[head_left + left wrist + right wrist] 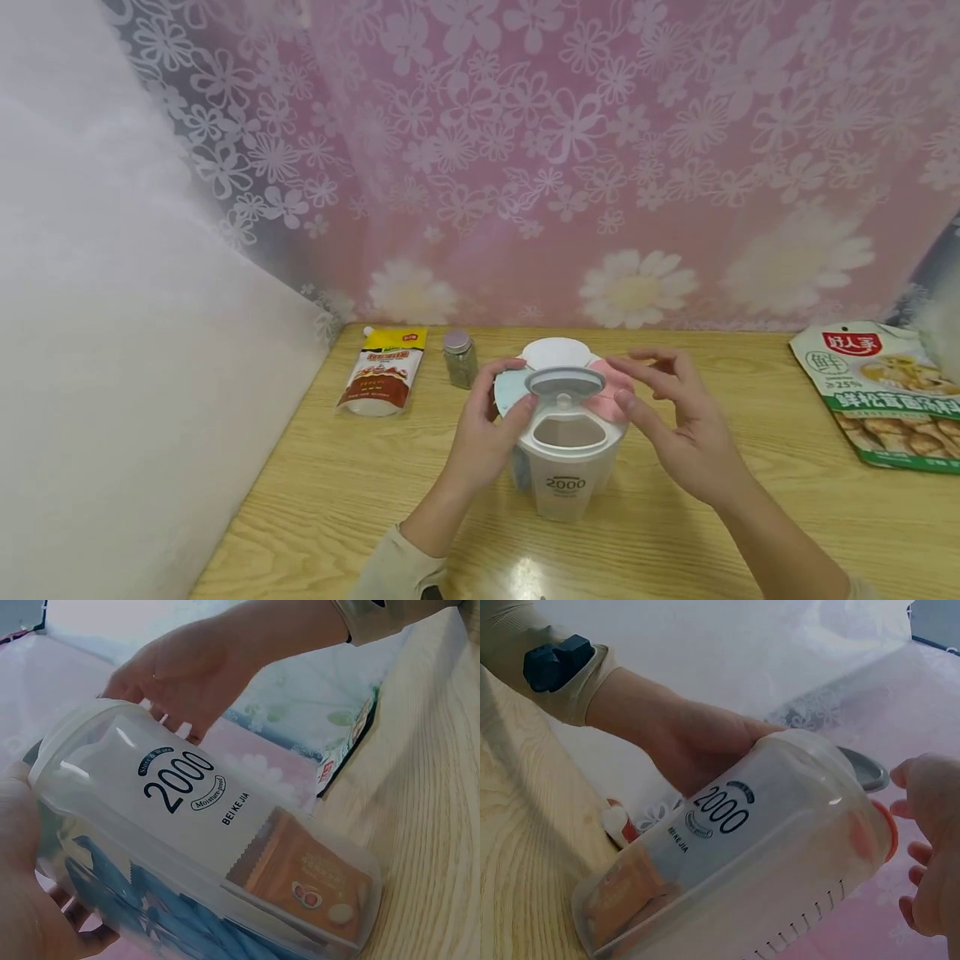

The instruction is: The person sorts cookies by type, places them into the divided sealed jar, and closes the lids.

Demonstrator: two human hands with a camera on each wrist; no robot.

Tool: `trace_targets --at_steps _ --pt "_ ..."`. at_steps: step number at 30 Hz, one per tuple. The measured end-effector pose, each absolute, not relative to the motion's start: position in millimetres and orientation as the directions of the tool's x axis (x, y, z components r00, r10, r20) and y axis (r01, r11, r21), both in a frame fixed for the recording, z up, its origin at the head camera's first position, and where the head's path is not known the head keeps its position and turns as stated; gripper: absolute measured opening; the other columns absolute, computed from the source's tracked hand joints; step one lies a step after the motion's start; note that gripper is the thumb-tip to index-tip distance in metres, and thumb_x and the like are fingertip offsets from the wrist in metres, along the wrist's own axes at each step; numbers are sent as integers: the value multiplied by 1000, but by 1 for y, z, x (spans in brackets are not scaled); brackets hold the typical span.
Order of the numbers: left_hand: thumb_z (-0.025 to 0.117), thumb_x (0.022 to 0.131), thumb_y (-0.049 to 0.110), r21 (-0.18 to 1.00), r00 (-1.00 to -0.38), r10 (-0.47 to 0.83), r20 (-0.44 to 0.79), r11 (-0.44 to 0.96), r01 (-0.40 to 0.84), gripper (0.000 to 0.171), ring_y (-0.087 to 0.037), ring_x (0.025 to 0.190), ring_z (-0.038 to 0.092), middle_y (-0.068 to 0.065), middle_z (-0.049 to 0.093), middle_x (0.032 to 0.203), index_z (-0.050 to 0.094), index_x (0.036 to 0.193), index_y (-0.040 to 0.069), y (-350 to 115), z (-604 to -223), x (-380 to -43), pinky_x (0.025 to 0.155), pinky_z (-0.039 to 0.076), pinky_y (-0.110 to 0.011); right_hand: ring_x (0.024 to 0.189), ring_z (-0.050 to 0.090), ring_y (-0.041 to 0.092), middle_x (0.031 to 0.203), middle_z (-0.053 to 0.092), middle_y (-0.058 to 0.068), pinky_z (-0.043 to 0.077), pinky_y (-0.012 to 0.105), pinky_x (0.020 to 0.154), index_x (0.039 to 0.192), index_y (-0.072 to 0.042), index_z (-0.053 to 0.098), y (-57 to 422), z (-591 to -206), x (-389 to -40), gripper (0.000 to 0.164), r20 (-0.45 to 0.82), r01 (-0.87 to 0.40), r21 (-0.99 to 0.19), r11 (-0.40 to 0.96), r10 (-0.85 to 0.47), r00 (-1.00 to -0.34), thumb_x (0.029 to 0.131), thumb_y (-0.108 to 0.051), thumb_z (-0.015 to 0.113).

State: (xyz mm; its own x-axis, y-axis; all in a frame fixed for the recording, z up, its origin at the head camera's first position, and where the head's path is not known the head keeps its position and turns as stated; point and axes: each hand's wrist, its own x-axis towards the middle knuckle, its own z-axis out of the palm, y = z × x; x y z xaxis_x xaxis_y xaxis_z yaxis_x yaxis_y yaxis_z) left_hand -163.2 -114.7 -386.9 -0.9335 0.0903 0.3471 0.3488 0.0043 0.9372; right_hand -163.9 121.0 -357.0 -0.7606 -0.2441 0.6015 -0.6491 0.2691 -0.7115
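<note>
A clear plastic storage container (564,492) marked 2000 stands upright on the table. Its top has white, pale blue and pink (611,387) lids. The front flap (566,382) is tipped up, leaving that opening (568,432) uncovered. An orange packet (311,881) lies at the bottom of the front compartment, and blue packets (187,915) fill a side one. My left hand (483,433) grips the container's left side, its thumb on the top. At the right, beside the pink lid, my right hand (693,433) hovers with fingers loosely bent, holding nothing.
A red, white and yellow pouch (382,375) lies at the back left, with a small glass jar (460,367) beside it. A green and white food bag (885,396) lies at the right. Behind the wooden table (360,517) hangs a floral pink curtain (510,208).
</note>
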Motion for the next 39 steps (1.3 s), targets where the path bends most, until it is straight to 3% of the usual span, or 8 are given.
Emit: trace_targets --at_steps 3,7,10,14,20,25,32,39 --pt "52 99 8 931 -927 101 361 22 365 39 -17 113 56 -13 51 135 45 137 11 -114 -387 -161 91 52 -26 126 44 10 154 35 6 37 20 94 116 -4 73 118 -364 -165 31 563 -618 -773 141 -294 -772 97 7 52" --pt "39 106 14 923 -924 128 359 94 372 35 -18 131 47 -8 40 148 38 141 14 -113 -387 -156 108 43 -30 142 35 14 163 24 8 42 14 98 110 -1 74 111 -369 -162 31 479 -518 -855 19 -354 -803 103 2 44" --pt "40 107 21 929 -930 148 337 106 354 36 -17 138 42 -4 36 152 35 142 17 -113 -386 -154 115 36 -37 151 19 20 166 17 4 36 10 103 123 -6 68 107 -370 -158 29 430 -487 -871 60 -383 -817 100 0 52" --pt "58 99 29 946 -943 162 291 97 309 50 -19 128 51 -3 41 148 33 142 23 -117 -386 -153 109 41 -43 153 13 34 166 14 3 29 10 107 143 -13 51 103 -369 -156 53 403 -480 -871 106 -406 -820 93 1 63" --pt "71 89 28 959 -951 183 250 92 270 65 -17 122 55 -3 43 146 31 141 25 -124 -388 -152 103 46 -39 153 15 37 165 18 6 30 28 116 156 -26 31 100 -367 -155 75 338 -438 -884 164 -423 -840 93 -5 67" --pt "72 88 23 961 -947 206 247 77 267 65 -18 118 58 -6 50 140 32 140 23 -131 -387 -149 99 49 -33 150 26 36 163 24 4 35 14 106 153 -28 37 101 -366 -153 71 318 -445 -869 216 -445 -837 92 -9 70" --pt "72 90 22 932 -910 239 338 46 358 62 -18 116 58 -11 53 137 36 140 16 -134 -389 -154 97 50 -28 142 39 32 161 27 0 41 22 103 152 -30 39 106 -365 -157 69 318 -483 -826 290 -468 -825 93 -13 69" --pt "72 89 30 906 -918 197 345 188 380 62 -20 122 54 -7 46 142 40 142 21 -138 -395 -159 99 49 -35 148 29 35 164 22 3 34 19 110 158 -30 23 110 -368 -162 76 312 -518 -795 316 -519 -796 96 -15 65"
